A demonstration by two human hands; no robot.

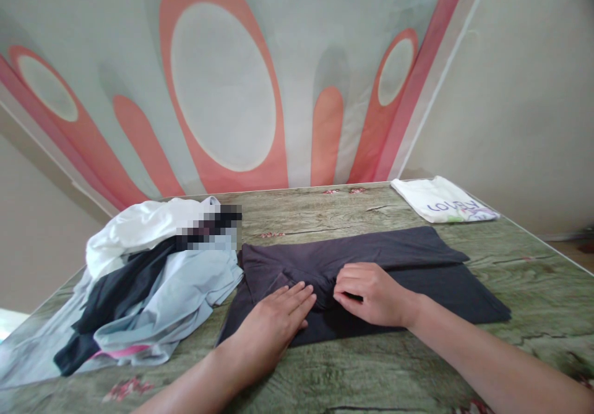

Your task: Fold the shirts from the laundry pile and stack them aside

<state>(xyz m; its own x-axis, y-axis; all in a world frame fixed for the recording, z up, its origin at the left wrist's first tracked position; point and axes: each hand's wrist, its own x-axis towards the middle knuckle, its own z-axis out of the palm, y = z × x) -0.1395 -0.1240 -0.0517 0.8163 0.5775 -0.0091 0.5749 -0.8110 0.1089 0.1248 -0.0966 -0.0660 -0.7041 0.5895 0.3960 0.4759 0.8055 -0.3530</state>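
A dark grey garment [445, 290] lies on the table in front of me, its far part folded over toward me. Whether it is a shirt or trousers I cannot tell. My left hand [283, 315] rests flat on its left half with the fingers stretched out. Close beside it, my right hand [371, 293] has curled fingers, thumb against fingertips, at a bunched fold near the garment's middle. The fabric between those fingertips is mostly hidden.
A loose heap of clothes [180, 290], white, black and light blue-grey, lies at the left, near the garment's left edge. A folded white T-shirt [431, 197] with printed lettering sits at the back right. The wood-patterned table [325, 377] meets a patterned cloth backdrop [301, 30] behind.
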